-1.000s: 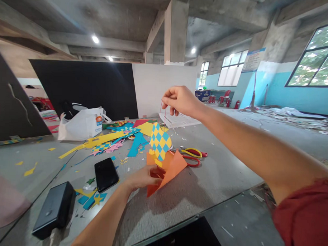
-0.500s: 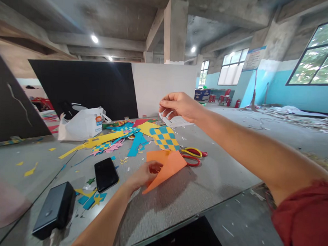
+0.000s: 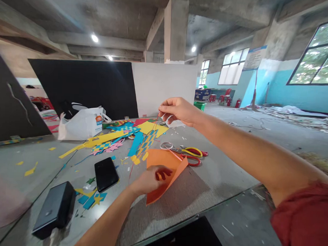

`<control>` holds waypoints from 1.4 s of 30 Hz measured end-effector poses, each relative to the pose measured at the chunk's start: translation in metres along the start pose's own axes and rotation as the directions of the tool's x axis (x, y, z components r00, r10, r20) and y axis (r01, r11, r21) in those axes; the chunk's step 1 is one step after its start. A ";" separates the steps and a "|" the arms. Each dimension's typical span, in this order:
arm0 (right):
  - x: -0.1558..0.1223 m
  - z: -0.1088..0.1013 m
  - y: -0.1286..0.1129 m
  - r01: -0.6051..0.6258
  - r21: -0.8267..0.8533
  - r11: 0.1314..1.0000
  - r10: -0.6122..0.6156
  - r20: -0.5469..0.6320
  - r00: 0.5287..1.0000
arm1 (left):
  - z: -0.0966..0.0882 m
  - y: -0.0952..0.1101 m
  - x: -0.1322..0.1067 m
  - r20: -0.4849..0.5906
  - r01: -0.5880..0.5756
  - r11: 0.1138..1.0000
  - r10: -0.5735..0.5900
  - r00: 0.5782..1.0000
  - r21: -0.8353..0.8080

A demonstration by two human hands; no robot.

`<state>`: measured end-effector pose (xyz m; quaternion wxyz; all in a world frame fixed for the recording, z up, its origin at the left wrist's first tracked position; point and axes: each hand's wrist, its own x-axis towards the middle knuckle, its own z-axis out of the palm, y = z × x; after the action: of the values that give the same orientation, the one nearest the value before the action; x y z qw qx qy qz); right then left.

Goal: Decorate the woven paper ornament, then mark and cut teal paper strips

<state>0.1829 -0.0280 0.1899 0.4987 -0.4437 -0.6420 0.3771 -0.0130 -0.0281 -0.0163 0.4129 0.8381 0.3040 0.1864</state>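
Raised above the table, my right hand (image 3: pixel 177 110) pinches a thin red string (image 3: pixel 157 121) between thumb and fingertips. From the string hangs a woven blue-and-yellow checkered paper piece (image 3: pixel 148 142), turned partly edge-on, with rounded yellow tabs (image 3: pixel 137 159) at its bottom. My left hand (image 3: pixel 152 178) has its fingers curled on a folded orange paper sheet (image 3: pixel 159 158), whose right side stands up; part of the grip is hidden. Right behind the sheet are a white ring (image 3: pixel 166 145), yellow-handled scissors (image 3: pixel 193 151) and red-handled scissors (image 3: pixel 193 161).
A phone (image 3: pixel 106 174) and a black box-shaped device (image 3: pixel 54 209) lie left of my left forearm. Yellow and blue paper scraps (image 3: pixel 96 199) are near them. Farther back are a white plastic bag (image 3: pixel 80 124), yellow paper strips (image 3: pixel 98 140) and a black panel (image 3: pixel 84 86).
The checkered piece has turned narrower and swung left, uncovering the white ring and more of the scissors. My right hand has dropped slightly. The orange sheet has opened wider around my left hand.
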 end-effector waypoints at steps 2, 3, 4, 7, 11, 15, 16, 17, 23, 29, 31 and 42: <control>-0.004 -0.001 0.002 0.008 -0.027 1.000 -0.006 0.060 0.998 | 0.007 0.000 -0.001 0.015 -0.029 0.995 0.027 1.000 0.094; -0.006 -0.002 0.003 0.018 -0.035 0.999 -0.014 0.101 0.995 | 0.011 0.000 -0.002 0.016 -0.061 0.989 0.059 0.998 0.132; -0.010 -0.003 0.005 0.028 -0.033 0.999 -0.023 0.150 0.988 | 0.014 0.000 -0.003 0.018 -0.106 0.979 0.105 0.994 0.173; -0.021 -0.006 0.010 0.037 0.015 0.999 -0.040 0.287 0.957 | 0.025 0.003 -0.009 -0.037 -0.301 0.892 0.331 0.943 0.337; -0.035 -0.007 0.017 0.051 0.038 0.998 -0.061 0.321 0.945 | 0.025 0.016 -0.017 -0.287 -0.489 0.682 0.699 0.655 0.544; -0.042 -0.005 0.024 0.052 0.054 0.997 -0.066 0.304 0.950 | 0.009 0.019 -0.013 -0.693 -0.318 0.802 0.597 0.405 0.505; -0.043 -0.005 0.025 0.046 0.059 0.997 -0.062 0.303 0.951 | 0.005 0.017 -0.010 -0.725 -0.302 0.852 0.522 0.448 0.427; -0.044 -0.004 0.027 0.039 0.062 0.997 -0.056 0.302 0.952 | 0.001 0.014 -0.006 -0.719 -0.312 0.889 0.454 0.525 0.334; -0.041 0.000 0.045 -0.036 0.090 0.995 0.010 0.276 0.961 | 0.002 0.005 0.007 -0.343 -0.189 0.880 0.032 0.939 -0.436; -0.035 0.007 0.061 -0.070 0.173 0.982 0.023 0.256 0.966 | 0.007 0.004 0.009 -0.299 -0.151 0.742 -0.069 0.952 -0.653; -0.035 0.012 0.063 -0.060 0.190 0.980 0.006 0.272 0.962 | 0.006 0.005 0.010 -0.298 -0.145 0.691 -0.107 0.948 -0.708; -0.036 0.038 0.040 0.005 0.230 0.973 -0.070 0.275 0.959 | 0.000 -0.015 0.011 0.105 0.073 0.390 0.062 0.992 -0.918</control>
<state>0.1580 -0.0508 0.1333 0.4571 -0.3132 -0.6674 0.4976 -0.0103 -0.0136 -0.0278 0.8254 0.4791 0.1273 0.2703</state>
